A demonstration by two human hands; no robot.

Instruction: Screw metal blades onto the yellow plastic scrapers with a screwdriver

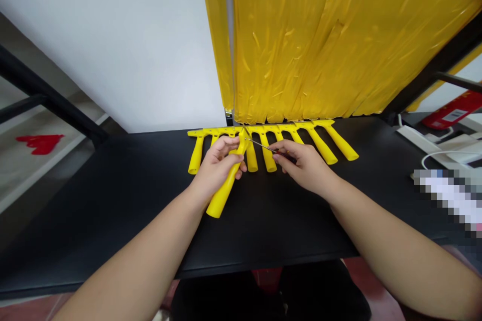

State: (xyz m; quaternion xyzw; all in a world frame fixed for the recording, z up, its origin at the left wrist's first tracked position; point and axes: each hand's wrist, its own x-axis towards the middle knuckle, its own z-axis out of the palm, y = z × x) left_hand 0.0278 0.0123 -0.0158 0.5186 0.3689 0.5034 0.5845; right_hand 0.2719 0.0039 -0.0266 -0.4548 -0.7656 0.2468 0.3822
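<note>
In the head view, my left hand (218, 163) is closed around a yellow plastic squeegee handle (221, 193). The handle is tilted, its round hollow-looking end toward me and its head end away. My right hand (301, 160) grips a screwdriver (261, 146) with a thin metal shaft and a dark and red grip, mostly covered by the fingers. The shaft's tip points left and meets the head end of the held piece; whether it sits in a screw is too small to tell. Behind both hands, several similar yellow squeegee handles (270, 160) lie in a row.
A black tabletop (286, 220) lies under my forearms. Yellow plastic sheeting (301, 40) and a white panel (131, 40) rise behind it. At right are a white power strip (422, 141), cables and a red package (454, 110). A red piece (40, 144) lies far left.
</note>
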